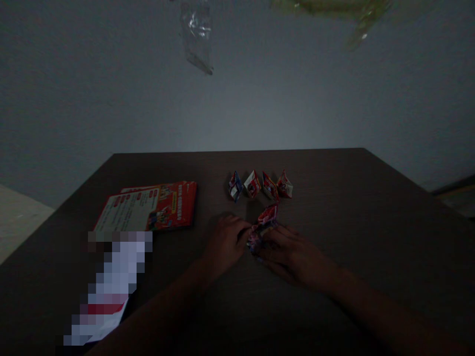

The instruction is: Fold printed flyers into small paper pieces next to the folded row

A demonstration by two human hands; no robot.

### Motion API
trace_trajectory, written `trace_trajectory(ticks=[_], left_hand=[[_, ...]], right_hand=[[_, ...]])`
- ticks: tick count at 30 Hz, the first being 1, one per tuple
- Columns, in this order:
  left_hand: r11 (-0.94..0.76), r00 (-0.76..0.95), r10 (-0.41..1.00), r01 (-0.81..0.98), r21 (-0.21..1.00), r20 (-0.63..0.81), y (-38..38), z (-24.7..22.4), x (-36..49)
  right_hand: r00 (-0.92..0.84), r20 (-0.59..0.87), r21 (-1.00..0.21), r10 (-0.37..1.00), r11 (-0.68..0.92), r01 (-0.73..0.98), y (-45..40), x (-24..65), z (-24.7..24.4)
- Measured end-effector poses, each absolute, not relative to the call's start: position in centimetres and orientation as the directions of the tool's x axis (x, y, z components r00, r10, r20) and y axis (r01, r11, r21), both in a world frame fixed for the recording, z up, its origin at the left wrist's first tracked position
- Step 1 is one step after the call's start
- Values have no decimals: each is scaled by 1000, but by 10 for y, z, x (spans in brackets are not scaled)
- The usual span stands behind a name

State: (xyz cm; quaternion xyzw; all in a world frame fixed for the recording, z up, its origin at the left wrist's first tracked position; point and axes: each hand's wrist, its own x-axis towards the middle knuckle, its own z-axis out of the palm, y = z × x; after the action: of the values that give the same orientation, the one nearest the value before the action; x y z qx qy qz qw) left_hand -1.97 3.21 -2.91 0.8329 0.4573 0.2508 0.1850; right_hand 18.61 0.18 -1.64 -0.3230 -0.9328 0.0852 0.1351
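Between both hands, low over the table, is a small folded paper piece with coloured print. The thumb side of my left hand presses on its left edge, fingers curled. My right hand grips it from the right, its fingers covering part of the paper. Just behind it, a red printed folded part sticks up; whether the two are joined I cannot tell. Farther back, several folded paper pieces stand in a row: a blue-and-white one at the left, red-and-white ones beside it.
A stack of red-and-white printed sheets lies on the table at the left. A pixelated whitish object is near my left forearm. Behind the table rises a grey wall with clear plastic on it.
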Motion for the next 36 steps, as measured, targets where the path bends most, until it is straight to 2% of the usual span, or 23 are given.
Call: trace_trajectory(ticks=[8, 14, 24, 36], left_hand=[[-506, 451, 859, 672, 540, 244, 32, -28, -20], [-493, 443, 865, 665, 561, 235, 32, -29, -19], [-521, 451, 850, 650, 553, 272, 31, -29, -20], [-556, 500, 831, 731, 396, 245, 28, -28, -18]], right_hand=[[-645, 279, -497, 711, 682, 536, 11, 189, -19], [-570, 277, -635, 773, 593, 495, 13, 187, -21], [-438, 235, -615, 868, 482, 625, 16, 189, -25], [-416, 192, -693, 889, 423, 584, 21, 193, -26]])
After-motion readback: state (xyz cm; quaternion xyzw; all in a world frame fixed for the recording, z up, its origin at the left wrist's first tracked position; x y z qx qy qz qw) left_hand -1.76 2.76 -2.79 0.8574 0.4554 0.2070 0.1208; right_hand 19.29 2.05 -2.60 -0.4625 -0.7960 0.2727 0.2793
